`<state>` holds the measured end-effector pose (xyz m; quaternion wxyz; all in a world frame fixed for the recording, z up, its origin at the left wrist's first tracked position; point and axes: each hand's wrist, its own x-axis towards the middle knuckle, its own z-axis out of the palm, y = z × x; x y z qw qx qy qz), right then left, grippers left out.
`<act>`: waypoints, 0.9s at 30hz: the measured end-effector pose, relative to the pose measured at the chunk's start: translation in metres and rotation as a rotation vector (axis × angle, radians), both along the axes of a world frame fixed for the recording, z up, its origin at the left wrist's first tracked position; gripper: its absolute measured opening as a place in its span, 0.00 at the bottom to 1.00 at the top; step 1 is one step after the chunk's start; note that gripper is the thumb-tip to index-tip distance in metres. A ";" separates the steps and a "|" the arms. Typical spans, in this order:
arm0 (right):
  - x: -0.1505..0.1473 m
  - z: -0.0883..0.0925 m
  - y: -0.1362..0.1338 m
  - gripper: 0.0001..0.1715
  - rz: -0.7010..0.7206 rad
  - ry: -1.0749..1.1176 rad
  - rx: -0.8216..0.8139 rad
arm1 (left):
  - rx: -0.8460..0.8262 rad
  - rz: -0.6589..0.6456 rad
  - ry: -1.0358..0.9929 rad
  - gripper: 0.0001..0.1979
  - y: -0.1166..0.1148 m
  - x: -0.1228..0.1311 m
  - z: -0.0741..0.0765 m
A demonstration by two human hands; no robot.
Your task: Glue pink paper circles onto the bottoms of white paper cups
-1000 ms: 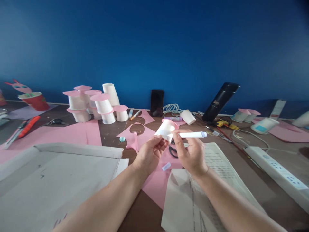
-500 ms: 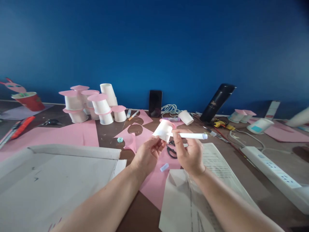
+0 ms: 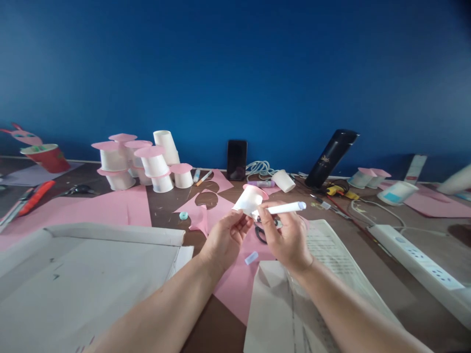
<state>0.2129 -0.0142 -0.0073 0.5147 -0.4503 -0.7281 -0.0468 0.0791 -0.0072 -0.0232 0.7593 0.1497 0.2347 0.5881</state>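
Observation:
Near the middle of the view, my left hand (image 3: 228,235) pinches the rim of a small white paper cup (image 3: 247,200) with a pink paper disc (image 3: 256,190) on its far end. The cup is tilted. My right hand (image 3: 285,235) grips a white marker (image 3: 285,208), whose tip end is at the cup's lower right side; the exact contact is too bright to make out. Below the hands, a small pale cap (image 3: 251,258) lies on pink paper (image 3: 235,289). Black-handled scissors (image 3: 260,234) are partly hidden behind my right hand.
Stacked white cups with pink discs (image 3: 114,159) stand at the back left. A phone (image 3: 236,159) leans on the blue wall, left of a black tilted bottle (image 3: 331,158). A white cardboard tray (image 3: 114,233) lies left, a power strip (image 3: 419,255) right.
The marker's tip end has moved left and down along the cup, with my right hand shifting slightly. The whole scene sits a little lower in view.

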 end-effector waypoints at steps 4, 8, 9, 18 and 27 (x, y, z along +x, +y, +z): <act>0.000 0.002 0.001 0.05 0.008 0.014 0.006 | -0.008 0.002 0.008 0.04 -0.001 0.000 0.001; 0.001 0.004 0.002 0.06 0.016 0.019 0.045 | 0.003 -0.003 0.003 0.04 -0.001 -0.001 0.002; 0.002 0.004 0.002 0.06 0.012 0.025 0.057 | -0.010 0.002 0.002 0.04 -0.001 0.000 0.002; 0.002 0.002 0.002 0.06 0.003 0.029 0.050 | -0.012 0.004 0.003 0.04 -0.001 -0.001 0.005; 0.001 0.002 0.001 0.06 0.010 0.016 0.019 | 0.008 0.010 0.026 0.03 -0.001 0.000 0.003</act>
